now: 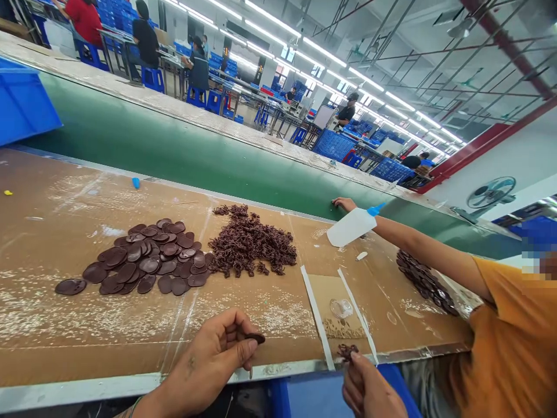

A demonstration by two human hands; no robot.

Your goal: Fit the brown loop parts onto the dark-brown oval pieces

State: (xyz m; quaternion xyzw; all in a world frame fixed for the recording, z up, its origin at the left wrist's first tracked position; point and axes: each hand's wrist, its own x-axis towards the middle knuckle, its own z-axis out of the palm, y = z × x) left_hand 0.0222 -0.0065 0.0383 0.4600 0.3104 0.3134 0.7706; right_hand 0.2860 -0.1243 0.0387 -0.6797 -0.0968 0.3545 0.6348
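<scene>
My left hand [206, 360] is at the near table edge, its fingertips pinching a dark brown rubbery disc [255, 338]. My right hand [368, 390] is shut on a small tangled brown piece [347, 352] and stands over a cardboard patch [331, 296]. A pile of similar discs [148, 255] lies ahead to the left, beside a heap of tangled brown pieces [248, 241]. A co-worker's orange-sleeved arm [429, 247] stretches across the right side, past a white squeeze bottle [350, 226] with a blue nozzle.
A transparent round dish [340, 308] sits between white tape strips on the powder-dusted brown table [65, 325]. More discs [426, 281] lie by the co-worker. A green conveyor belt [174, 151] runs behind the table, with a blue bin [24, 101] at far left.
</scene>
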